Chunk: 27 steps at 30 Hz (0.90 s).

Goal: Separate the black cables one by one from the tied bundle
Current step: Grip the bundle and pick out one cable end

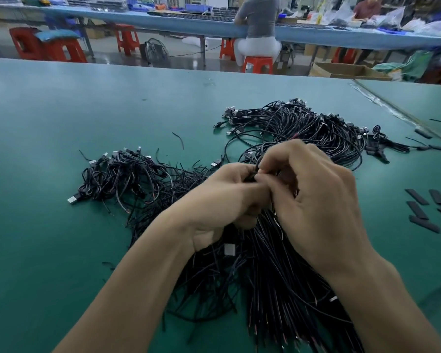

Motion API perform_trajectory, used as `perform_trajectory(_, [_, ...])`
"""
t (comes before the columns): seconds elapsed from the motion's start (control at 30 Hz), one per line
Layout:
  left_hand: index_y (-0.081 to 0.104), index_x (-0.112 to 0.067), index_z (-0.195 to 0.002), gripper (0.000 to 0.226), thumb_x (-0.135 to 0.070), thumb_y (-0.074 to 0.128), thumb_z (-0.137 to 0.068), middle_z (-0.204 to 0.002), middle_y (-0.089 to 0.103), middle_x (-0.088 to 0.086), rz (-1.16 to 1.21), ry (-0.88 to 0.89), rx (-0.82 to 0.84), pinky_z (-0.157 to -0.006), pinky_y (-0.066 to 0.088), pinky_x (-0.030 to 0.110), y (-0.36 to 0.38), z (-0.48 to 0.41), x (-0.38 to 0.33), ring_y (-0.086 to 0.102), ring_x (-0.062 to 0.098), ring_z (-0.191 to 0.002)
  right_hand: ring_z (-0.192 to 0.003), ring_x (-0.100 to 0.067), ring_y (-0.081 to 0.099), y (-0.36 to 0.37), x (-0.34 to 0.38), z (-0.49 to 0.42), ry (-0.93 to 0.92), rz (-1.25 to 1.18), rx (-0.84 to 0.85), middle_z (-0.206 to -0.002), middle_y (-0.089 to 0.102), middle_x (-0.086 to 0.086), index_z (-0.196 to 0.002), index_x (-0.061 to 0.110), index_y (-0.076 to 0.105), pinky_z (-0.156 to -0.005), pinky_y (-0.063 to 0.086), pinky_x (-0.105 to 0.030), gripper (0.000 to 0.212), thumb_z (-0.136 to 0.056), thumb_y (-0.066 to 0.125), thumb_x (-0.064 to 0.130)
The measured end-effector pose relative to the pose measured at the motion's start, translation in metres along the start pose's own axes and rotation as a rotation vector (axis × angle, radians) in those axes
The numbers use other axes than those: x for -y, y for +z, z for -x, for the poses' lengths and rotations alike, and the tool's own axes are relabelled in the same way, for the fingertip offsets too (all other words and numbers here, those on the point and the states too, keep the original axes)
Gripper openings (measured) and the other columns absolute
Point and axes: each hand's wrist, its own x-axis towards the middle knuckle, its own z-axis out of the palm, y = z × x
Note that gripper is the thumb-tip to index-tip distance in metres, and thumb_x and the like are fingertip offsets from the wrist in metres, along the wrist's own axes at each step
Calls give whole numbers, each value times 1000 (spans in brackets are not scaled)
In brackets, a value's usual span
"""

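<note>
My left hand (224, 200) is curled around the top of the cable bundle (273, 281), at six o'clock on the table. My right hand (318, 200) pinches a black cable (257, 166) there. A loose pile (127, 177) lies at ten o'clock.

A green tabletop (61, 110) carries three heaps of black cables: a bundle (278, 289) at the near edge, a pile (127, 179) left of centre, a second pile (303, 128) toward the far right. Black strips (418, 212) lie by the right edge.
</note>
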Motion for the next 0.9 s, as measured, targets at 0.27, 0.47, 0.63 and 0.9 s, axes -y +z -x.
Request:
perform_trajectory(0.27, [56, -20, -86, 18, -16, 47, -101, -68, 49, -5, 241, 236, -175, -48, 36, 18, 14, -2, -6, 43, 5, -56, -72, -8, 62, 1, 5, -3, 238, -300, -275, -80, 65, 10, -86, 32, 55, -65, 48, -15, 28, -88, 71, 10])
perform_trajectory(0.47, [61, -43, -105, 17, -29, 56, -95, -102, 54, -19, -500, 587, -399, -85, 41, 21, 0, -10, 8, 53, 5, -100, -66, -4, 57, -2, -2, -8, 499, -773, -172, -70, 64, 10, -81, 24, 59, -60, 49, -19, 26, -86, 70, 1])
perform_trajectory(0.63, [70, -22, -119, 25, -14, 65, -96, -91, 59, -9, -774, 800, -461, -71, 39, 12, -8, -10, 15, 52, -1, -80, -60, -7, 57, -5, -8, -11, 741, -1128, -118, -66, 64, 3, -73, 20, 62, -54, 49, -19, 19, -67, 72, 5])
perform_trajectory(0.9, [75, -22, -104, 29, -22, 47, -96, -83, 71, 15, -473, 715, -394, -64, 54, 48, -2, -5, 11, 64, 37, -72, -53, -6, 56, -8, -8, -11, 714, -1089, -98, -63, 64, 3, -74, 17, 59, -49, 48, -16, 18, -73, 72, 4])
